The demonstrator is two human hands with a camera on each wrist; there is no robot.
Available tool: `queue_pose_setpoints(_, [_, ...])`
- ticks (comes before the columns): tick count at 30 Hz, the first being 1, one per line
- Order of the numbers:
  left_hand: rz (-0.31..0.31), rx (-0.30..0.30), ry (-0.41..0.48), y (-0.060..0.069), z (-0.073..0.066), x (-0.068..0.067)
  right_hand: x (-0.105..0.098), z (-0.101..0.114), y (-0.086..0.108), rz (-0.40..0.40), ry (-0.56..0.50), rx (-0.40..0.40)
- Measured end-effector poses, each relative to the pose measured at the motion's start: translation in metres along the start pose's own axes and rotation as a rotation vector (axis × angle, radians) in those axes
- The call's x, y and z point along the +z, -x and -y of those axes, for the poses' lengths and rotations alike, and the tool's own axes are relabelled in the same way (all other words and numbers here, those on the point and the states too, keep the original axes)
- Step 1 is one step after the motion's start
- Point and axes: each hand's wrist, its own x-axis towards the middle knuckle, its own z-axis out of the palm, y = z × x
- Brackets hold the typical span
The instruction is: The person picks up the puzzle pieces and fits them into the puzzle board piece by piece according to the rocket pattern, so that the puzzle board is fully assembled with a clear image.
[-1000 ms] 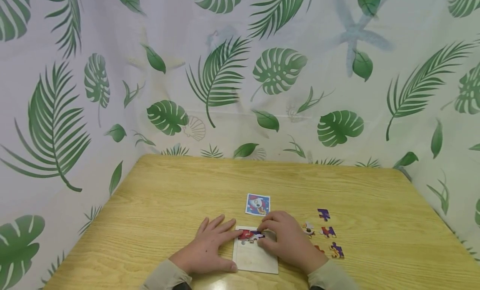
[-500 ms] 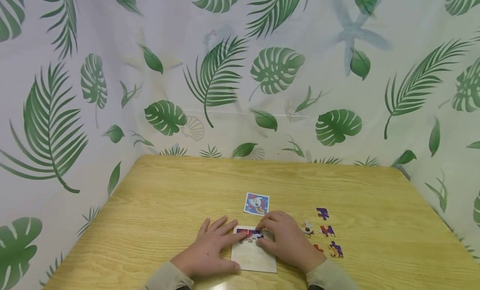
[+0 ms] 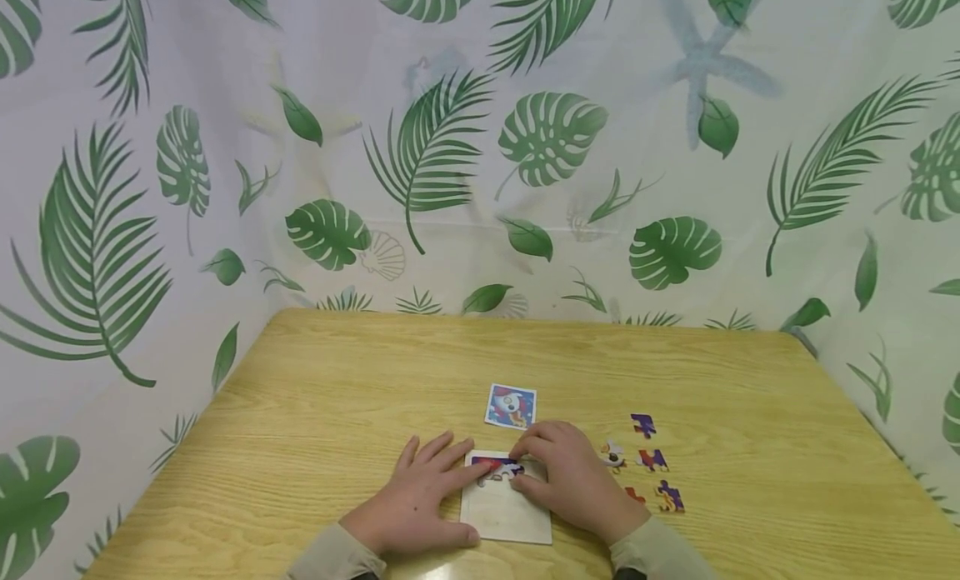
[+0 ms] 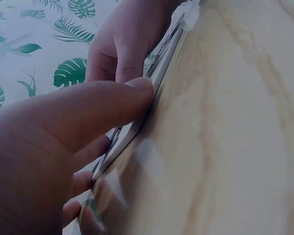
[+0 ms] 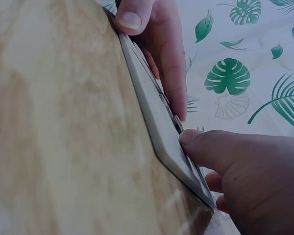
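A pale puzzle tray (image 3: pixel 506 517) lies near the table's front edge, with joined red, purple and white pieces (image 3: pixel 491 463) along its top. My left hand (image 3: pixel 420 501) lies spread at the tray's left side, index fingertip on the red piece, thumb at the lower left edge. My right hand (image 3: pixel 573 484) pinches a piece (image 3: pixel 517 470) at the upper right of the tray between thumb and fingers; the fingers hide much of it. In the right wrist view the right thumb (image 5: pixel 206 147) is at the tray's rim (image 5: pixel 154 129), close to the left index finger.
A picture card (image 3: pixel 511 406) lies behind the tray. Loose pieces lie to the right: a purple one (image 3: pixel 642 425), a red and purple one (image 3: pixel 652 460), an orange and purple one (image 3: pixel 669 497), a white one (image 3: pixel 612 455) and a red one (image 3: pixel 634 494) partly behind the right hand.
My left index finger has shifted slightly right, farther over the red piece. My right hand keeps its place at the tray's upper right. The whole head view has drifted a little.
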Motion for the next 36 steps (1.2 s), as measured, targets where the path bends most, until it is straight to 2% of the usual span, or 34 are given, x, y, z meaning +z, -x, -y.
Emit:
queue_pose_setpoints(9, [0.005, 0.006, 0.005, 0.001, 0.001, 0.000, 0.000, 0.001, 0.000, 0.012, -0.002, 0.020])
queue_pose_setpoints(19, [-0.004, 0.007, 0.000, -0.001, 0.001, 0.001, 0.000, -0.001, 0.000, -0.002, 0.014, 0.008])
queue_pose_setpoints(28, [0.000, 0.016, 0.021, 0.001, 0.001, -0.001, 0.000, -0.002, -0.001, 0.014, 0.006, 0.044])
queue_pose_setpoints(32, [-0.002, -0.003, 0.014, 0.001, 0.001, -0.001, -0.010, -0.008, 0.000, 0.009, -0.029, 0.070])
queue_pose_setpoints(36, [-0.010, -0.007, 0.019, 0.001, 0.000, -0.001, -0.027, -0.027, 0.009, 0.001, -0.011, 0.097])
